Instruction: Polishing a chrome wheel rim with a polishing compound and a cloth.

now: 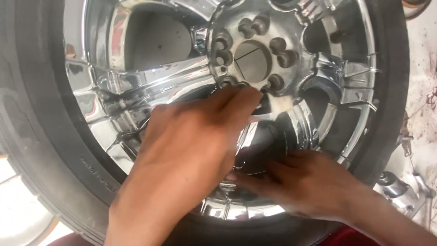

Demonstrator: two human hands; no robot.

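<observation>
Directly below your head lies a chrome wheel (150, 86), still seated in its black tyre (41, 136), with the polished face turned up toward you. Your left hand (186, 150) lies flat across the lower spokes, palm down, its fingers (236, 98) stretched toward the hub (252, 54) so that the tips touch the rim of the hub just under the ring of lug holes (277, 44). That hand grips nothing; it is spread wide and presses on the metal. Your right hand (309, 182) comes in from the lower right and rests low on the wheel near the inner lip, its fingers (259, 180) pointing left and meeting the heel of your left hand. Between the two hands sits a dark, shiny rounded piece (261, 141), possibly a centre cap, though I cannot tell for sure what it is, nor whether your right fingers pinch its edge or only lie against it. The round centre bore (252, 61) of the hub stands open, ringed by the lug holes. Reflections of red and white streak the chrome at the left. At the far right, beyond the tyre, a metal tool (400, 189) lies on the stained pale floor (425, 91), well apart from both hands.
</observation>
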